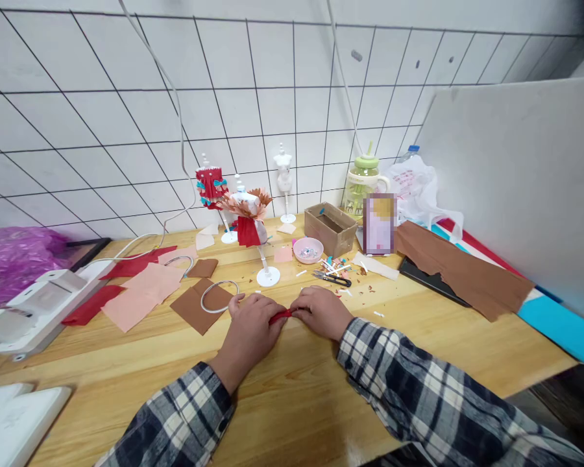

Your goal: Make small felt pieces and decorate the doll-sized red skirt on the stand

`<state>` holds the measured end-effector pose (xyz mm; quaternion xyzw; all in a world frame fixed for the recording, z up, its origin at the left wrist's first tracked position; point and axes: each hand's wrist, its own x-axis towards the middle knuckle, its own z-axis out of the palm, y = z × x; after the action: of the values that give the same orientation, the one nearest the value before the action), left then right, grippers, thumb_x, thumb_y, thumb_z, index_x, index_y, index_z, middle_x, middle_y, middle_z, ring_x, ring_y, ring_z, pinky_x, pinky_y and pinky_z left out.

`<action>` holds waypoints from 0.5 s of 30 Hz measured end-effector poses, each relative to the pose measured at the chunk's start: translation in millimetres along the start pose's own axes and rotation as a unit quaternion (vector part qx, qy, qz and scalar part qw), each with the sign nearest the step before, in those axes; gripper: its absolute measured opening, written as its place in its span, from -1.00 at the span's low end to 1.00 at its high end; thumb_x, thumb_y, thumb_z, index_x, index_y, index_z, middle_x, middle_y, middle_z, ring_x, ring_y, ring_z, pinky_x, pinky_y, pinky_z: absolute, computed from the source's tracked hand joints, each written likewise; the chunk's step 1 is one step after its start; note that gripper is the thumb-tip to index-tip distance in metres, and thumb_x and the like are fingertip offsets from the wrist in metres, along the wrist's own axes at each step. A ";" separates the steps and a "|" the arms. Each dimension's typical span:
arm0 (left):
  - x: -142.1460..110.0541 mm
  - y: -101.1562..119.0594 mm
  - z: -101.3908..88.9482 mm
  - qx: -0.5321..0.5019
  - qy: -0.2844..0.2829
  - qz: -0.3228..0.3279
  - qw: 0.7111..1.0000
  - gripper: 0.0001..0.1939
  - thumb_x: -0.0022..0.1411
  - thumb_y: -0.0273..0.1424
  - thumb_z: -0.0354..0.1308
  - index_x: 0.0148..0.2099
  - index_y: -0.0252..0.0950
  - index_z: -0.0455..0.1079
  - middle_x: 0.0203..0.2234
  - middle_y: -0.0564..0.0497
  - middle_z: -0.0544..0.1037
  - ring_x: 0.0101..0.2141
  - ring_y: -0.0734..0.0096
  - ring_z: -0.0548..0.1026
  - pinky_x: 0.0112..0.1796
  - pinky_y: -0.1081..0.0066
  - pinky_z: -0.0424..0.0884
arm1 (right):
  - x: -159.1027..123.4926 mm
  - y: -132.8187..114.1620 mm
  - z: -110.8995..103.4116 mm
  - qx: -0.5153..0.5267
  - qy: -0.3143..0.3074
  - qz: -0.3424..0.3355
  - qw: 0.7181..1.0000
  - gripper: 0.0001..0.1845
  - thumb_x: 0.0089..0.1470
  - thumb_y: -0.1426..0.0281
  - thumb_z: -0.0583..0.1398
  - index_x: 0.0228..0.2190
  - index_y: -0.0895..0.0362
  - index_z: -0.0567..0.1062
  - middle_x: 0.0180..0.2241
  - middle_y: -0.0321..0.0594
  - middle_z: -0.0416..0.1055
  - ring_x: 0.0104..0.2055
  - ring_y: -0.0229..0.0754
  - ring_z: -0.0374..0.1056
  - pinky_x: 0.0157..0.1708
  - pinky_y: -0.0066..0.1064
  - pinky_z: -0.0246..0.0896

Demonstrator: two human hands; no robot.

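Note:
Both my hands are low over the wooden table, close together, with a narrow folded strip of red material (280, 316) between them. My left hand (255, 318) grips the strip's left end, and my right hand (321, 311) pinches its right end. Beyond them stands a small white dress form (268, 277) with a red piece and a ruff of brown and pink petals on it. Left of my left hand, a silver ring (203, 299) lies on a brown paper-like square (187, 311). A pair of thread snips (338, 280) lies past my right hand.
A second dressed form (211, 185) and a bare one (284, 178) stand by the tiled wall. A cardboard box (328, 241), pink bowl (300, 257), scraps and a green-lidded bottle (365, 172) are behind. A power strip (43, 314) lies left; brown sheets (462, 269) lie right.

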<state>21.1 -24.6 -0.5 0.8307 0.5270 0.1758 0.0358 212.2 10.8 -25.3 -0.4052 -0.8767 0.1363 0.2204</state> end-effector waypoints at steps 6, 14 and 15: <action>-1.8 2.2 -2.1 0.018 0.008 0.024 1.000 -0.81 0.30 -0.32 0.08 -0.21 -0.06 0.54 -0.32 0.05 0.62 -0.21 0.22 0.46 0.03 -0.10 -0.06 | -1.4 0.7 -1.4 -0.035 -0.014 -0.003 0.999 -0.80 0.19 0.29 0.18 -0.26 0.01 0.62 -0.37 -0.24 0.49 -0.25 -0.20 0.33 -0.26 -0.39 0.10; -0.2 1.2 -4.5 0.059 -0.011 0.081 0.995 -0.77 0.33 -0.35 0.04 -0.19 -0.05 0.55 -0.32 0.02 0.59 -0.19 0.21 0.43 0.00 -0.06 0.00 | -4.3 -0.9 -11.7 -0.057 -0.035 0.012 0.998 -0.80 0.18 0.28 0.19 -0.22 -0.07 0.62 -0.34 -0.23 0.48 -0.23 -0.17 0.34 -0.27 -0.35 0.07; 0.4 0.9 -5.0 0.062 -0.015 0.085 0.994 -0.77 0.33 -0.35 0.04 -0.20 -0.07 0.55 -0.32 0.02 0.59 -0.19 0.21 0.43 -0.01 -0.05 0.02 | -4.7 -0.2 -12.1 -0.050 -0.037 0.018 0.998 -0.80 0.17 0.29 0.19 -0.22 -0.09 0.61 -0.33 -0.24 0.49 -0.22 -0.17 0.35 -0.26 -0.35 0.07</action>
<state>20.3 -25.3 4.6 0.8758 0.4635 0.1326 -0.0232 220.8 7.8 -16.1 -0.4265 -0.8824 0.1110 0.1649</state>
